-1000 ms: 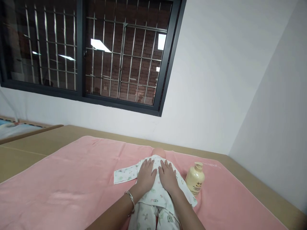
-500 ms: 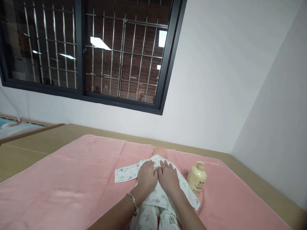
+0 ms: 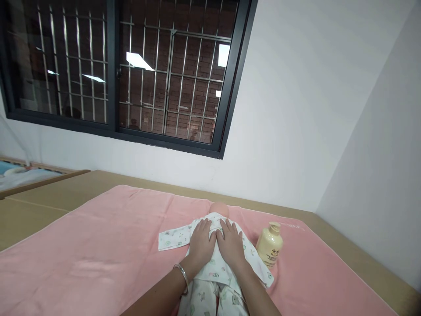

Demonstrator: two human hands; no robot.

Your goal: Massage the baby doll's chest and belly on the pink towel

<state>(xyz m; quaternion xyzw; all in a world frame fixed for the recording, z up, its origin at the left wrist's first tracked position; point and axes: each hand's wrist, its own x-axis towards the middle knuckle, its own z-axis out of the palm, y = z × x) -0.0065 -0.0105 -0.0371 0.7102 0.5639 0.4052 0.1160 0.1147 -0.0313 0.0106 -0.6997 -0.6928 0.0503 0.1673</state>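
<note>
A baby doll point(image 3: 219, 209) lies on a pink blanket, dressed in a white printed shirt point(image 3: 215, 268) and matching trousers point(image 3: 201, 300). My left hand point(image 3: 201, 241) rests flat on the left side of the shirt's upper part, fingers pointing toward the doll's head. Mirroring it, my right hand point(image 3: 231, 244) lies flat on the right side, the two thumbs close together. Both hands are open and grip nothing. One sleeve point(image 3: 174, 238) stretches out to the left; the other slants down to the right. The doll's face is not visible.
A cream pump-type bottle point(image 3: 270, 245) stands on the pink blanket point(image 3: 108, 245), right of the doll. The blanket covers a tan tabletop point(image 3: 42, 206) against a white wall. A barred window point(image 3: 171, 79) is above. At far left is a wooden-edged bed or tub point(image 3: 29, 177).
Both hands stay on the shirt in nearly the same place, fingers a little straighter. The camera view has shifted very slightly.
</note>
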